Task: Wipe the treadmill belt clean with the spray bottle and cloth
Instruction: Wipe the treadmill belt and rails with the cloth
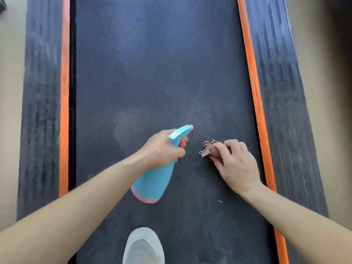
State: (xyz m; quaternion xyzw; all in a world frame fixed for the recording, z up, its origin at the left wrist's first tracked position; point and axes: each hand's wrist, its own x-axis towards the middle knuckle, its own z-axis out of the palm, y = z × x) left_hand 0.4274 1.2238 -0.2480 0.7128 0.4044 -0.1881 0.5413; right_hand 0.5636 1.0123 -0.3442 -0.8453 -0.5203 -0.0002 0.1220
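Turquoise spray bottle (155,180) in left hand (162,149), cloth (208,149) in right hand (236,165).

Beige floor (11,92) at L & R edges; dark obj (2,5) top-left corner; soft even light.

Just a pale grey shoe (143,246) at the bottom edge, orange strips (64,111) beside dark ribbed side rails (41,111), beige floor (11,92) outside those.

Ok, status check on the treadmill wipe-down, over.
Left hand grips bottle, nozzle aimed up belt. Right hand holds bunched cloth down at belt. Shoe on belt's near end.
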